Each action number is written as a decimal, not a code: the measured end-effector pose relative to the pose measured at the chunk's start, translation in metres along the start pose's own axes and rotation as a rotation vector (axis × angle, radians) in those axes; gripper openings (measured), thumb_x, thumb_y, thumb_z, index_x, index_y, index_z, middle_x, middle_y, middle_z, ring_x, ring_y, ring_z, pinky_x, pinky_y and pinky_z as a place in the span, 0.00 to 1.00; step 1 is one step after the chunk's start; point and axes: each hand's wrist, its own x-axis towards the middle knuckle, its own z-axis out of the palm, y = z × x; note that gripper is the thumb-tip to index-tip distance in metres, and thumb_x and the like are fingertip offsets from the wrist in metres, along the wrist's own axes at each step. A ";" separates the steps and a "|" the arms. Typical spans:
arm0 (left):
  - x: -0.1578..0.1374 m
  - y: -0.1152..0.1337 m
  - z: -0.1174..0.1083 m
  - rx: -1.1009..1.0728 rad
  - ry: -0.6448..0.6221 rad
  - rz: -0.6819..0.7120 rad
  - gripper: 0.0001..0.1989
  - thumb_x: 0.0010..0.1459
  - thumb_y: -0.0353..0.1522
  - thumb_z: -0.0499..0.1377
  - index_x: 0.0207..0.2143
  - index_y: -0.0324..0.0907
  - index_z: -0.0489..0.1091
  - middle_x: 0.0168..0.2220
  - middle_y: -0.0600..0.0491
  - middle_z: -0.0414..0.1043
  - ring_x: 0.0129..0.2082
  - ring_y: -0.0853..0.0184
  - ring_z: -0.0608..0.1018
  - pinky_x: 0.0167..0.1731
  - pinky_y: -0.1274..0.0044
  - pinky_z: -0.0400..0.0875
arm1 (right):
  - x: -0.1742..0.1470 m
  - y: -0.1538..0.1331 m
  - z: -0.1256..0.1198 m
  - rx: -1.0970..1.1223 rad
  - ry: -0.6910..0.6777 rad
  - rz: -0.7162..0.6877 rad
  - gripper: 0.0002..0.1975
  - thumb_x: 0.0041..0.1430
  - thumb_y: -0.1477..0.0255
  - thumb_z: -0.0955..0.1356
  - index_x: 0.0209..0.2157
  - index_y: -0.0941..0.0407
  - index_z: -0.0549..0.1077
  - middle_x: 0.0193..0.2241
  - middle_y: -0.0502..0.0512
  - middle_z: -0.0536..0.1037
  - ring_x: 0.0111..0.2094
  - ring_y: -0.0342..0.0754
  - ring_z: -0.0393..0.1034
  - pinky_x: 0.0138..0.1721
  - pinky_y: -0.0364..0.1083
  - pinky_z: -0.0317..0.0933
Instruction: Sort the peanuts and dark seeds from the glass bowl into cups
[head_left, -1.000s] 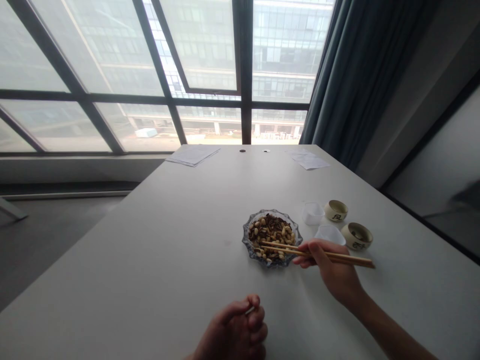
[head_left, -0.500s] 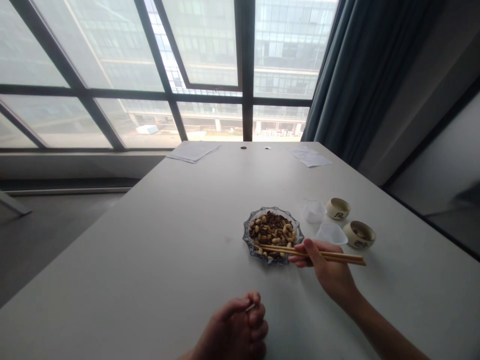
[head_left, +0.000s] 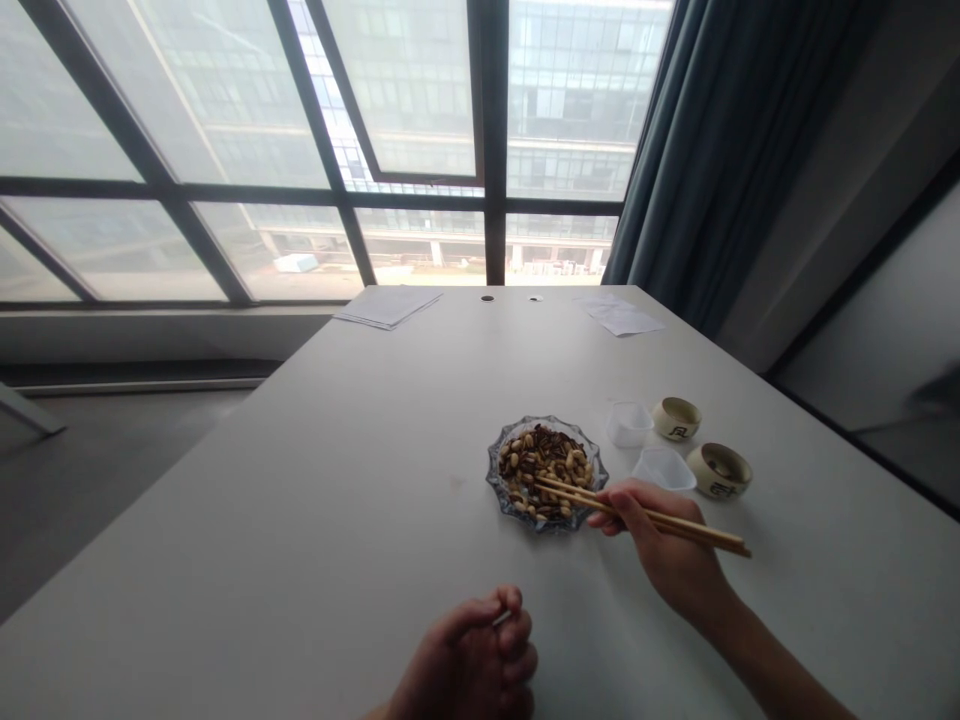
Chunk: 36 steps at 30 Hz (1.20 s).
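My right hand (head_left: 660, 535) is closed around a pair of wooden chopsticks (head_left: 705, 533). Their tips reach into a scalloped glass dish (head_left: 491, 478) and touch the mixed nuts and dark seeds (head_left: 546, 465) in it. Whether a nut sits between the tips I cannot tell. On the table nearer to me rests my left hand (head_left: 472, 655), its fingers curled in and nothing visible in them. Two clear plastic cups (head_left: 628, 425) stand just beyond my right hand, beside two cream-coloured bowls with dark characters (head_left: 718, 472). Something dark lies inside the nearer bowl.
The white table (head_left: 337, 450) stretches to the window (head_left: 420, 240). Paper sheets (head_left: 388, 307) lie at its far left, with another paper (head_left: 622, 315) at the far right. Two small round fittings (head_left: 487, 298) sit between them. A dark curtain (head_left: 675, 170) hangs at right.
My right hand has shifted slightly right and down. The chopsticks now slant more, with their tips nearer the middle of the dish. My left hand stays put.
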 end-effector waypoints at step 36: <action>-0.002 -0.002 0.006 -0.042 0.013 0.011 0.07 0.54 0.33 0.62 0.36 0.42 0.72 0.26 0.59 0.64 0.25 0.72 0.67 0.27 0.78 0.55 | 0.004 0.021 0.009 0.308 0.272 0.156 0.24 0.55 0.51 0.73 0.31 0.62 0.80 0.28 0.64 0.84 0.28 0.57 0.82 0.31 0.49 0.79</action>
